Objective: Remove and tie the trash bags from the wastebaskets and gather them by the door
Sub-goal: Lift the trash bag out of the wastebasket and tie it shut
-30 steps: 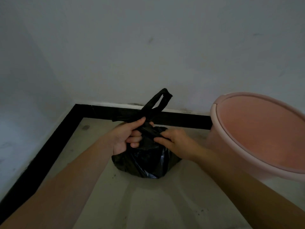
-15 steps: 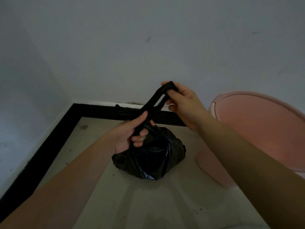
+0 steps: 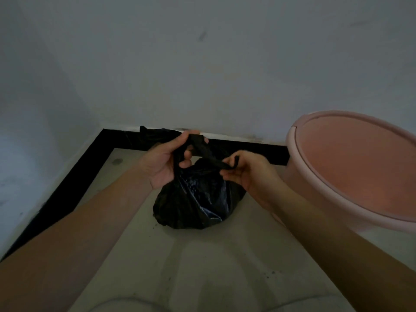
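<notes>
A full black trash bag [image 3: 195, 201] sits on the pale floor in a room corner. My left hand [image 3: 164, 161] grips one twisted handle strap of the bag above its neck, thumb on top. My right hand [image 3: 245, 174] pinches the other strap end, pulled out to the right at about the same height. The two straps cross between my hands. A pink wastebasket [image 3: 292, 140] with no bag in it stands at the right, tilted toward me, close beside my right forearm.
White walls meet in the corner behind the bag, with a black skirting band [image 3: 74, 174] running along the floor edge at left and back. Bare floor [image 3: 202, 266] stretches toward me in front of the bag.
My right hand came down from the raised strap loop and now pulls a strap end out to the right. My left hand shifted its grip up onto the other strap.
</notes>
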Available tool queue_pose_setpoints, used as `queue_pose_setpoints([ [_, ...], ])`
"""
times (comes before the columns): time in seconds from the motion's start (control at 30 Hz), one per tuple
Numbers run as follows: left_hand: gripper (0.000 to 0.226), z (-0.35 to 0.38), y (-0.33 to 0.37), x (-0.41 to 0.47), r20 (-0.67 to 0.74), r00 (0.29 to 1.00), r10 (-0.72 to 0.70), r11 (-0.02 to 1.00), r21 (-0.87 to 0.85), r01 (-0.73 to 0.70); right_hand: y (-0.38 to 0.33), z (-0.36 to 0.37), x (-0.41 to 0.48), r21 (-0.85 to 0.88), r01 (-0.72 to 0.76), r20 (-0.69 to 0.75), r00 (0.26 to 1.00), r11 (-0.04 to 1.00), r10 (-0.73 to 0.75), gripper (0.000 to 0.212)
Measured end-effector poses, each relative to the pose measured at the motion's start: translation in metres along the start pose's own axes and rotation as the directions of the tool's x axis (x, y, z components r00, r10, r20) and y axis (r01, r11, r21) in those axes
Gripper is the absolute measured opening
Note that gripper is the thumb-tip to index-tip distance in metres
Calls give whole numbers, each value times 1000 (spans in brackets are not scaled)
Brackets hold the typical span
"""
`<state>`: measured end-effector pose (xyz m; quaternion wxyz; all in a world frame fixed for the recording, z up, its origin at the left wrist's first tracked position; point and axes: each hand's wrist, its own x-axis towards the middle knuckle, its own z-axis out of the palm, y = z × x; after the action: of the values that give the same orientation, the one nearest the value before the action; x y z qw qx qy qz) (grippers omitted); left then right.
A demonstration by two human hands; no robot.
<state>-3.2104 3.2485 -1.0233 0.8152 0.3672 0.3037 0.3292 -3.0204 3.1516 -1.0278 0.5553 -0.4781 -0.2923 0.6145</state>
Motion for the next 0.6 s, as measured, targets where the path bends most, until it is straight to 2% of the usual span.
queue_pose_setpoints([
  [0.1,19,1,1,-1,-28,999,25,1000,6,-25,16,-9,-1,-132,-43,58,997,990,51,48],
  [0.17,20,1,3,-3,-48,998,41,999,26,-40,21,-16,-1,-242,-23,65,997,970,40,41],
  [0.3,20,2,10,-8,-27,998,59,995,81,-57,12,-21,11,-353,81,-133,982,932,-136,31],
  [0.37,19,5,10,-11,-7,998,59,991,123,-57,6,-18,24,-485,121,-47,985,866,-164,46],
  [0.43,17,9,9,-13,24,999,36,986,162,-39,5,-12,37,-601,87,61,996,795,-63,60],
  [0.5,18,12,9,-14,41,999,3,981,195,-11,9,-7,48,-683,61,125,992,728,34,54],
  [0.6,19,9,12,-14,-4,999,-49,964,262,48,7,2,44,-704,57,112,993,708,32,34],
])
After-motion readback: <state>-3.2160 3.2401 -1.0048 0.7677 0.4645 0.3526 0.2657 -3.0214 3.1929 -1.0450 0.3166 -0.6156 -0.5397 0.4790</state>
